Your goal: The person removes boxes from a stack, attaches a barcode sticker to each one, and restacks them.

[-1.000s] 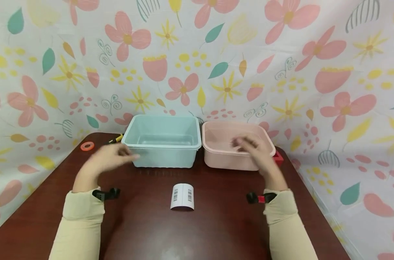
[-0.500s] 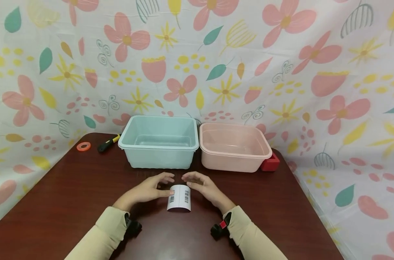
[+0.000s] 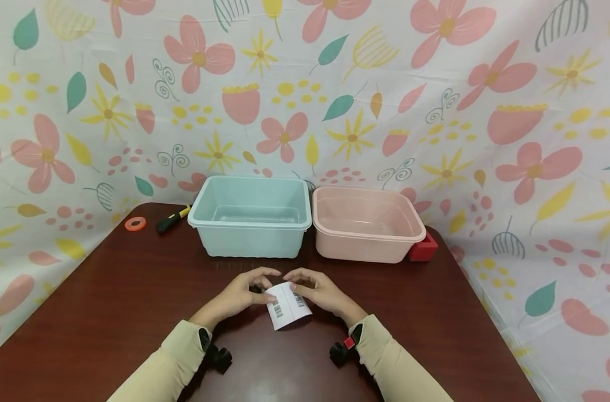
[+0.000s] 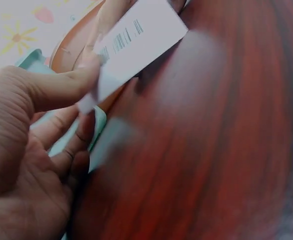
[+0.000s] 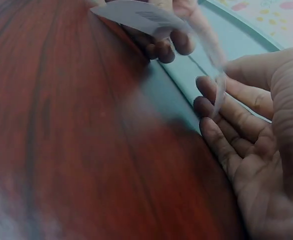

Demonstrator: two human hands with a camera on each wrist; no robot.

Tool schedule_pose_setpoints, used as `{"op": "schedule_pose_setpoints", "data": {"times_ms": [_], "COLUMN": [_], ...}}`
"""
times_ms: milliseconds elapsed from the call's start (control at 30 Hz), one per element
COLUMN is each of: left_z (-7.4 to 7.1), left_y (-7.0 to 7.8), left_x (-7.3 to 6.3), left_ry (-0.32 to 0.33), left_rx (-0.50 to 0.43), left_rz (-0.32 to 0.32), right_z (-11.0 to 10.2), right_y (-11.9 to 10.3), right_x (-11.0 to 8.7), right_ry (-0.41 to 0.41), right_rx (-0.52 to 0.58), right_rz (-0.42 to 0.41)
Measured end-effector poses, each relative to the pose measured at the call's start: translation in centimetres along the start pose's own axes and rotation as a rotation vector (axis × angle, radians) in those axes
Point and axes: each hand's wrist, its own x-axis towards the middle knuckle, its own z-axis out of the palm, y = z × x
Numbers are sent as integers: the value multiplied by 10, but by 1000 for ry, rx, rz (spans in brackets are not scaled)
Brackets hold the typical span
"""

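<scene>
A white barcode label sheet (image 3: 289, 311), bowed along its length, is up off the table between my two hands in the head view. My left hand (image 3: 237, 297) pinches its left edge, the thumb lying over the printed face. On the other side, my right hand (image 3: 331, 293) grips the right edge near the far corner. From the left wrist, the sheet (image 4: 131, 47) appears tilted, with black bars printed on it. The right wrist view has the sheet's curled edge (image 5: 219, 92) between thumb and fingers.
Behind the hands stand a light blue bin (image 3: 249, 240) and a pink bin (image 3: 360, 248). A red box (image 3: 423, 249) sits by the pink one. At the back left lie an orange tape ring (image 3: 135, 224) and a black-and-yellow utility knife (image 3: 171, 220).
Both hands came down from beside the bins to the label sheet. It lay flat-side down on the table; now it is lifted and turned a little, held at both edges.
</scene>
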Motion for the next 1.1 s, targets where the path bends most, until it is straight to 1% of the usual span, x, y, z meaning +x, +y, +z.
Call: {"op": "schedule_pose_setpoints", "data": {"times_ms": [67, 100, 167, 233, 267, 333, 367, 433, 533, 633, 700, 800, 933, 1067, 1100], "left_z": [0, 1, 2, 4, 5, 8, 9, 11, 13, 13, 14, 15, 16, 16, 15], "left_y": [1, 2, 1, 0, 0, 0, 1, 2, 8, 21, 30, 39, 40, 37, 32], "left_x": [0, 0, -1, -2, -2, -1, -1, -1, -2, -5, -7, -10, -11, -11, -9], "left_ry": [14, 17, 24, 36, 44, 64, 77, 97, 118, 118, 110, 95, 89, 108, 110], "left_rx": [-57, -83, -106, -82, -56, 15, 51, 106, 157, 188, 199, 206, 203, 201, 205], "left_rz": [14, 20, 37, 70, 89, 136, 160, 203, 262, 308, 324, 317, 308, 333, 341], "right_z": [-1, -2, 0, 1, 2, 2, 1, 1, 0, -1, -2, -2, -1, 1, 1], "right_y": [0, -1, 0, 1, 1, 2, 2, 3, 4, 3, 2, 1, -1, -1, -1], "right_x": [0, 1, 1, 2, 2, 3, 3, 4, 5, 5, 5, 4, 1, 2, 3], "right_ry": [2, -6, -37, -70, -83, -96, -94, -83, -83, -96, -101, -108, -131, -143, -144], "right_rx": [31, 71, 203, 350, 416, 511, 537, 566, 591, 596, 600, 616, 646, 653, 651], "right_rz": [20, 37, 90, 156, 191, 248, 266, 285, 290, 293, 292, 294, 300, 282, 276]}}
